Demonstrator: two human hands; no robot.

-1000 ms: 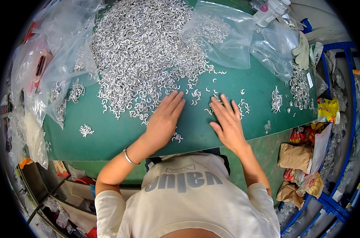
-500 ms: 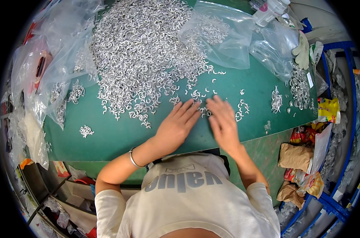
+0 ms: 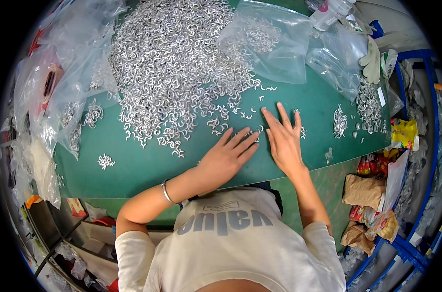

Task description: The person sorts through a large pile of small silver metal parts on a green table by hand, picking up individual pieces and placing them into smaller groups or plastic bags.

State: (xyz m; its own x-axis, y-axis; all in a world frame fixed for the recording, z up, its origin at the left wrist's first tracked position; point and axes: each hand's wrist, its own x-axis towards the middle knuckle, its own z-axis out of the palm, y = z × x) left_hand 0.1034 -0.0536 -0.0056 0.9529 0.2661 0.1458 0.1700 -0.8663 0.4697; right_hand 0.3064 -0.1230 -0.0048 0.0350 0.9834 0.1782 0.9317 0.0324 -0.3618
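Looking down from the head view, both hands lie flat on the green table, fingers spread and gripping nothing. The left hand sits at centre frame, the right hand just beside it, fingertips nearly meeting. A few loose silver hooks lie right at those fingertips, touching or almost. Further up, the big pile of hooks fills the upper middle. A clear plastic bag with more hooks sits upper right of the pile.

A single head-worn fisheye view looks steeply down, close above the green table, edges curving outward.
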